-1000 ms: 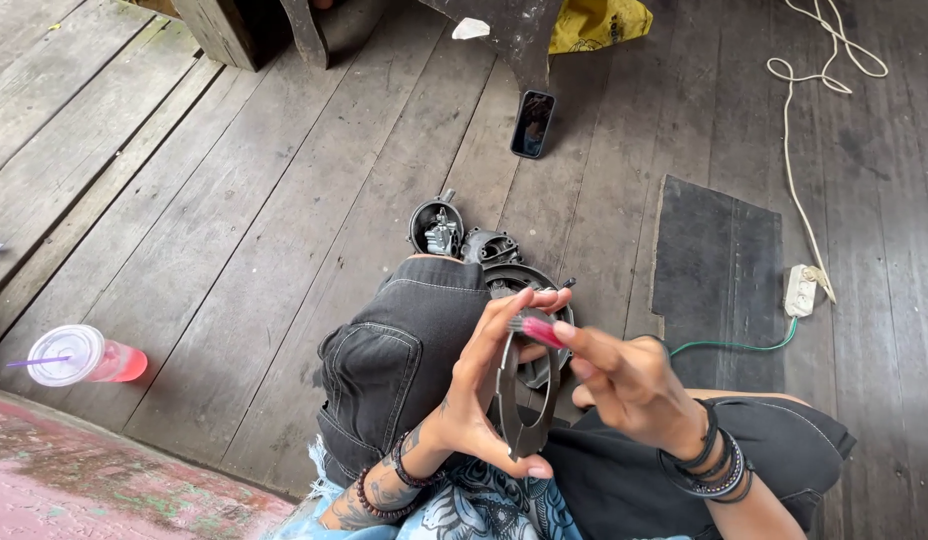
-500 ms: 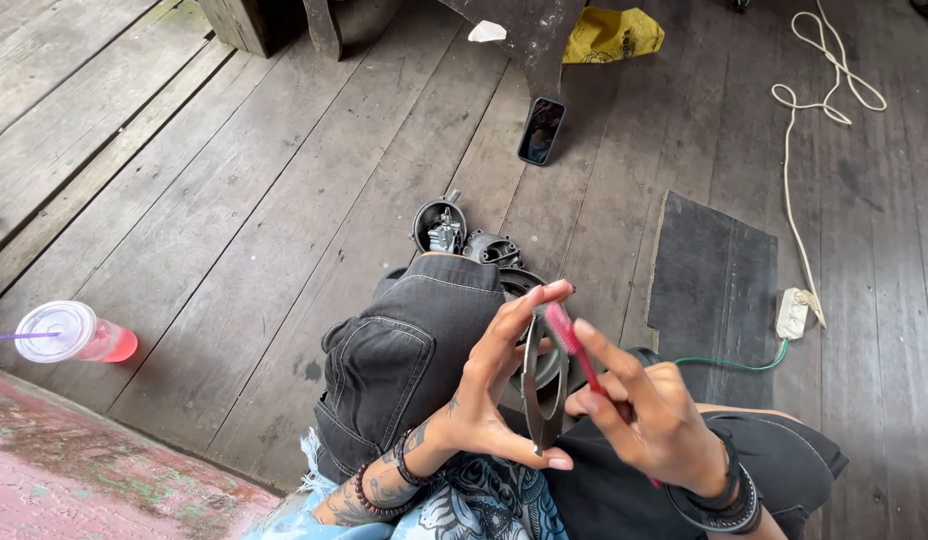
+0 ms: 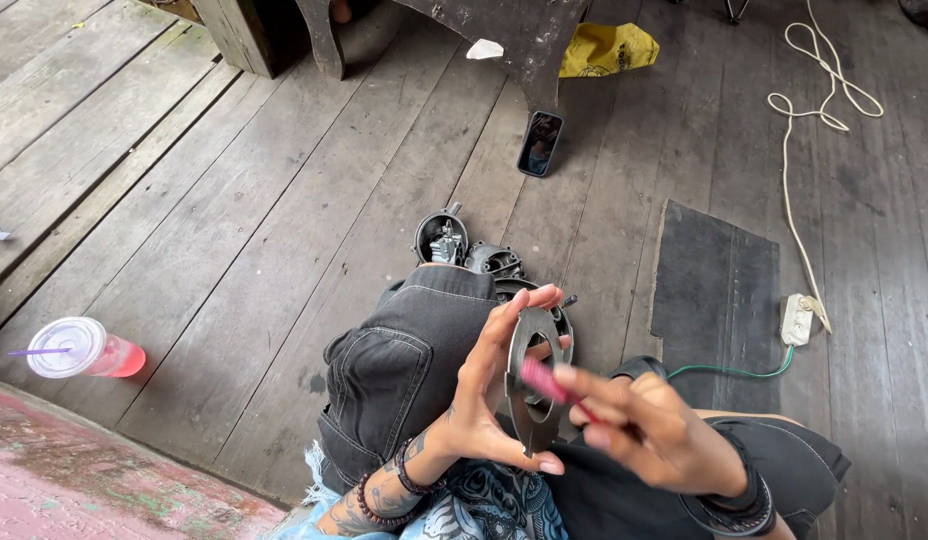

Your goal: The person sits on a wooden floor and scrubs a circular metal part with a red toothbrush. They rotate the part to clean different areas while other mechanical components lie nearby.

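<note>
Floor: weathered grey wooden planks (image 3: 234, 200) running diagonally across the frame
Lower left: a worn reddish slab (image 3: 94, 475) — patchy, with green flecks
Top centre: dark, rough wooden furniture legs (image 3: 529, 40), a second post (image 3: 246, 35) to their left
Right of centre: a dark flat mat (image 3: 719, 275) on the boards
Light: soft, even daylight — no hard shadows

soft even daylight, faint shadows, right hand (image 3: 656, 428) motion-blurred

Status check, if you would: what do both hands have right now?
Left hand grips metal disc upright. Right hand holds red tool against it. Nothing between them.
</note>
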